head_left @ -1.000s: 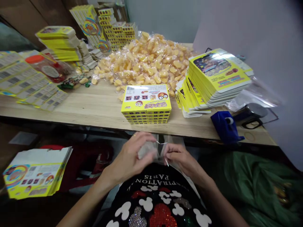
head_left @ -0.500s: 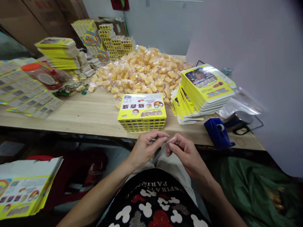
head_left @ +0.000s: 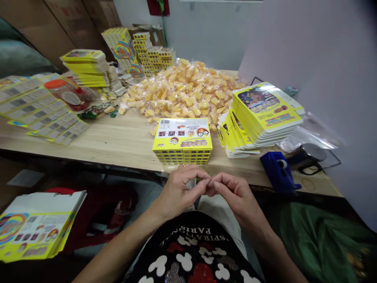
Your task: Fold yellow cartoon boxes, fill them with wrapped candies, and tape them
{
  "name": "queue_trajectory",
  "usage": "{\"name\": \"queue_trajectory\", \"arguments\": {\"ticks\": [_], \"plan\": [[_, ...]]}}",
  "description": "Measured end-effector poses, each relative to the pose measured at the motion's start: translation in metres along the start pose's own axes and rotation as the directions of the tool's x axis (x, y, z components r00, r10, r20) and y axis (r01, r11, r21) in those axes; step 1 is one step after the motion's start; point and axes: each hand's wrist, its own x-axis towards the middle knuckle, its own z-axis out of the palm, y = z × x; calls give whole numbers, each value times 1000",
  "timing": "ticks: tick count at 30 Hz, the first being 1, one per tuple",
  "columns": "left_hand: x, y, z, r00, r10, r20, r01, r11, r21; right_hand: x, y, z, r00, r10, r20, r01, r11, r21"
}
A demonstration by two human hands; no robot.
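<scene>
My left hand [head_left: 184, 186] and my right hand [head_left: 234, 192] meet over my lap, just in front of the table edge. Thumb and fingertips are pinched on each side, pulling at clear plastic film [head_left: 192, 184] that looks like a thin bag. Most of the film is hidden behind the fingers or too transparent to trace. Right beyond the hands sits a block of stacked small yellow boxes [head_left: 182, 135], with printed pictures and a barcode on top.
Individually wrapped yellow pieces [head_left: 185, 90] form a large heap behind the boxes. To the right are a pile of yellow cartons [head_left: 266, 114], a blue tape dispenser [head_left: 277, 171] and a dark mug [head_left: 308, 157]. Barcode sheets [head_left: 44, 106] and a red-lidded jar [head_left: 63, 94] lie left.
The fingertips have come closer together, and the strip of film that showed between them is now mostly covered. The whole view has shifted slightly, moving the table rightward in the picture.
</scene>
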Motion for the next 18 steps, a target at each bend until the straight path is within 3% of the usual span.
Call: {"name": "queue_trajectory", "arguments": {"ticks": [6, 9, 12, 15, 18], "plan": [[-4, 9, -2, 986, 160, -51, -131, 921, 367, 3, 2, 6, 986, -155, -55, 122, 914, -388], [-4, 9, -4, 970, 239, -35, -192, 853, 485, 4, 4, 10, 986, -161, -50, 119, 873, -474], [-3, 7, -9, 978, 208, 13, -191, 870, 454, 6, 5, 12, 994, -109, -14, 94, 909, -406], [-6, 2, -15, 991, 109, 80, -128, 946, 297, 8, 3, 13, 1000, -25, -4, 23, 981, -191], [-13, -4, -18, 995, 86, 57, -97, 970, 224, 10, -2, 15, 1000, 6, -18, -7, 999, -36]]}}
